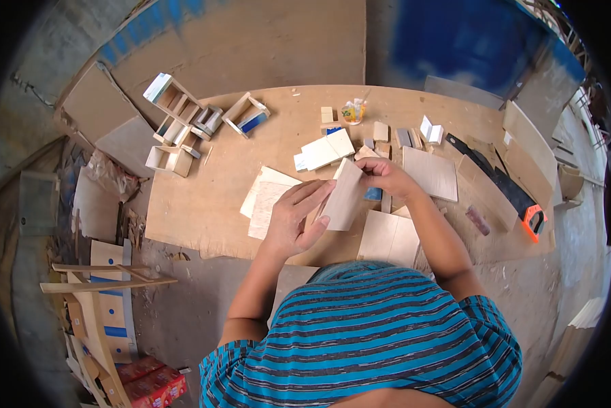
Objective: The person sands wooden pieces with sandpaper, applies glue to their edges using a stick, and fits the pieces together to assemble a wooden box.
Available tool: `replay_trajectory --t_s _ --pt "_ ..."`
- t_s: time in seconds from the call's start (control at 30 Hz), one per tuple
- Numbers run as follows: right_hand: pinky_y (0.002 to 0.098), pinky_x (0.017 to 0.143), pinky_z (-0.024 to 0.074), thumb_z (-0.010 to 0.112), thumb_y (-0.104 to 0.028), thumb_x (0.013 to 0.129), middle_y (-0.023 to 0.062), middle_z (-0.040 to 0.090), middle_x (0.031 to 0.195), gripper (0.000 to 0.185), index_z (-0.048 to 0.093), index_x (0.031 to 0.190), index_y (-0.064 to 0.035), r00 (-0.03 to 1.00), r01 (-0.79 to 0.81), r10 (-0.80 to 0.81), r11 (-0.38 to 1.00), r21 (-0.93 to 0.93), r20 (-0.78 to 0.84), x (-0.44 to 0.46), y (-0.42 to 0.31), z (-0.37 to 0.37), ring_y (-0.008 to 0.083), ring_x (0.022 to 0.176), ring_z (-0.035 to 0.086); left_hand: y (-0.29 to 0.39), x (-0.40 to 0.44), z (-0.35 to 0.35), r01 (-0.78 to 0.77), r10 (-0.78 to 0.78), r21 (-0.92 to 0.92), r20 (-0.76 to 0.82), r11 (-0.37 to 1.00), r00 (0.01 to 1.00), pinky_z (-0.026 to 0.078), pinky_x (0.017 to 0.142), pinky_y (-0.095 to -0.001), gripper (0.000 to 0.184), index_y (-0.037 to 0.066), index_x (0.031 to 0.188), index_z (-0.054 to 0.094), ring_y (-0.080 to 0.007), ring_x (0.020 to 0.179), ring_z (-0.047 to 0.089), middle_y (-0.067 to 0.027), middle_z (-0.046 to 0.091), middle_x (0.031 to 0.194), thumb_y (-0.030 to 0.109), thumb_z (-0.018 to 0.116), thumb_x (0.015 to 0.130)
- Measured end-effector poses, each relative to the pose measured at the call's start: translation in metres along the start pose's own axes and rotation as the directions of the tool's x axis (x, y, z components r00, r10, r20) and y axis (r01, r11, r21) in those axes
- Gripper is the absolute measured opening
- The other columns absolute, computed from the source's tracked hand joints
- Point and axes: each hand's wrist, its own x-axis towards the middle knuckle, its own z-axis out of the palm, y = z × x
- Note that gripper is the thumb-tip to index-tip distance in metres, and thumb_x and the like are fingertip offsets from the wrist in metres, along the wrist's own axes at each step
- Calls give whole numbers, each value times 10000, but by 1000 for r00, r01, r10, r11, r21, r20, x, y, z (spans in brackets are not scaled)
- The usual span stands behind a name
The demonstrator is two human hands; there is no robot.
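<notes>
Nearest of all, the striped shirt (380, 319) filled the bottom centre of the frame, its lower end cut off by the picture's edge. Just beyond it, right in mid-frame, came the action: a pale board (345, 197), flat, slim and oblong, raised at a tilt over the surface (196, 217)! Its broad face showed a light, faintly grey-brown grain, with a brighter strip along the upper left edge.

The left hand (297, 212) had it by the left side, thumb low and fingers higher up, a gap between them; the right hand (387, 178) pinched the upper right edge between thumb and fingers. Some fingertips were lost at the board's edges, its far face was turned away, and whether a second thin piece sat behind it was hard to say.

Close by, pale panels (388, 239) lay below and right of the board, their near edge covered by the shirt, while pale sheets (268, 202) overlapped to the left, partly behind the left hand. Past the hands, small blocks (381, 131) crowded together, several masked by the board and the right hand. Farther still stood a plastic cup (353, 111), contents too small to make out, and, upper left, little wooden box frames (176, 126).
</notes>
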Motion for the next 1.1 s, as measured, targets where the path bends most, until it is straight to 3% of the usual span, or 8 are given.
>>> replay_trajectory --t_s 0.33,0.43,0.53,0.6,0.7,0.87,1.0,1.1 --pt "271 929 443 605 9 838 8 636 1105 363 591 1195 -52 996 -74 80 985 155 -36 -1 8 23 92 1029 578 -2 -11 27 166 -236 -449 -103 878 966 444 918 -348 587 -27 1280 533 -262 1091 586 -206 607 1178 299 670 812" --pt "277 898 444 597 -41 867 21 655 1038 327 595 1194 -36 996 -73 60 972 -224 -63 9 4 31 117 1036 570 -23 -43 42 637 -669 -379 60 671 741 466 837 -313 453 -35 1200 570 -213 978 601 -154 634 1038 255 652 861" --pt "280 832 456 548 -97 907 58 660 921 306 596 1204 -42 899 99 -419 475 -874 -126 2 -59 44 151 925 600 -50 -71 53 632 -726 -467 -32 619 687 479 752 -299 347 -30 1118 590 -167 867 591 -83 622 902 245 619 908" --pt "332 766 501 566 -103 862 121 678 1028 280 645 1130 -80 951 232 -307 787 -572 -37 -24 -148 83 255 855 647 -34 -64 44 620 -783 -573 -63 536 618 478 742 -301 357 -25 1115 593 -166 864 592 -73 625 912 263 623 907" --pt "347 676 503 541 -111 881 99 675 974 213 650 1057 -59 686 726 -572 494 -478 450 -66 -211 126 267 760 623 -51 -86 40 635 -838 -658 10 405 545 476 814 -309 396 -28 1162 584 -183 950 585 -91 622 1034 261 638 897" --pt "310 623 463 531 -84 891 62 633 880 173 651 1005 -30 452 892 -649 312 -328 611 -76 -228 156 194 700 564 -63 -92 53 574 -873 -697 -155 429 463 476 865 -335 444 -70 1184 560 -213 1014 587 -131 612 1112 216 675 864" --pt "280 581 431 523 -63 898 33 601 806 153 651 962 -7 393 909 -787 253 -332 475 -82 -233 142 136 653 516 -38 -64 49 480 -901 -840 -24 254 434 494 827 -313 447 -109 1180 542 -197 974 611 -149 618 1118 139 682 835" --pt "257 550 407 517 -47 904 11 576 750 148 651 931 10 437 783 -900 389 -485 -16 -73 -224 98 92 617 480 -60 -71 67 520 -892 -816 14 251 452 504 782 -297 419 -53 1174 570 -175 927 623 -103 648 1046 75 696 796"
